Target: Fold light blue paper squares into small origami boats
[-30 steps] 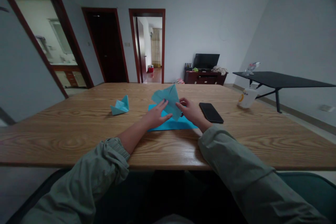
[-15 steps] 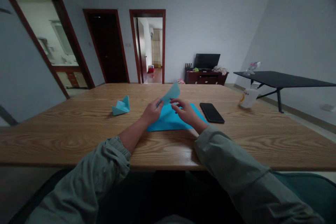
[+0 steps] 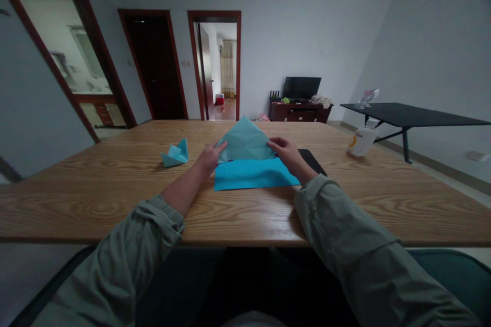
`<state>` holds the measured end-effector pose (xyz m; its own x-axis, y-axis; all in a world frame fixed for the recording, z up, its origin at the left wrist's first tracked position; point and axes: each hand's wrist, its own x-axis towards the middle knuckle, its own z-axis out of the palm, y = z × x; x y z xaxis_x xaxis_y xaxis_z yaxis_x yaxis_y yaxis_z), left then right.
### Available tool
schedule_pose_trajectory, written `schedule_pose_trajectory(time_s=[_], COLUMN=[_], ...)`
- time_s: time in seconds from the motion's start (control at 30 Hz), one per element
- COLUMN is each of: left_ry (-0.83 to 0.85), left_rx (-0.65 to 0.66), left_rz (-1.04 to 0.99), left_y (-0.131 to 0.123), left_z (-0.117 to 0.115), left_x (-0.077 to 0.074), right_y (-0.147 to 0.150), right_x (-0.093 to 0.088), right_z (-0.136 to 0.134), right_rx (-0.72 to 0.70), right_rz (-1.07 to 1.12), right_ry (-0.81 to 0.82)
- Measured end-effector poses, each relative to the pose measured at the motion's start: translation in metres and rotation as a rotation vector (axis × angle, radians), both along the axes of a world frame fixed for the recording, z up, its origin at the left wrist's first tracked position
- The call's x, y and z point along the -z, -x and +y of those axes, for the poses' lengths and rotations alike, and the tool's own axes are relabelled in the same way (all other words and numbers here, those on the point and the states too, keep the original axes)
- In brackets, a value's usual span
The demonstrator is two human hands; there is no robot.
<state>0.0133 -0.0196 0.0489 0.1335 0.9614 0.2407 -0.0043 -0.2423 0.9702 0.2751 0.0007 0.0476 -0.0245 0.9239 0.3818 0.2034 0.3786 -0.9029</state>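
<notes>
A folded pale-blue paper (image 3: pixel 245 142) is pinched at its lower left corner by the left hand (image 3: pixel 209 157) and at its lower right corner by the right hand (image 3: pixel 288 156). It is held upright just above a blue sheet (image 3: pixel 253 176) laid flat on the bench (image 3: pixel 115 189). A dark phone (image 3: pixel 316 162) is partly hidden behind the right hand. The label on the white bottle (image 3: pixel 360 142) cannot be read.

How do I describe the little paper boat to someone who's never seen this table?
On the wooden table, look left of the person's left hand. The light blue paper boat sits there alone, touched by nothing. Unlike the flat blue sheet and the larger folded paper that the left and right hand hold up, it is small with a raised point.
</notes>
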Motion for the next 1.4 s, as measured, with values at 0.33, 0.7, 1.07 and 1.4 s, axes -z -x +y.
schedule_pose_trajectory(time_s=[0.33, 0.7, 1.07, 1.4], left_ry=[0.076, -0.183, -0.278, -0.382], left_rx=[0.066, 0.189, 0.222, 0.082], left_rz=[0.243, 0.979, 1.167, 1.13], left_y=[0.032, 0.045, 0.034, 0.029], left_z=[0.02, 0.003, -0.01, -0.007], left_x=[0.016, 0.008, 0.004, 0.003], right_y=[-0.001, -0.01, -0.005, 0.01], right_x=[0.005, 0.026, 0.018, 0.011], right_z=[-0.003, 0.008, -0.003, -0.022], right_rx=[0.032, 0.08, 0.058, -0.213], right_rz=[-0.208, -0.987, -1.069, -1.03], right_ry=[0.268, 0.119, -0.059, -0.127])
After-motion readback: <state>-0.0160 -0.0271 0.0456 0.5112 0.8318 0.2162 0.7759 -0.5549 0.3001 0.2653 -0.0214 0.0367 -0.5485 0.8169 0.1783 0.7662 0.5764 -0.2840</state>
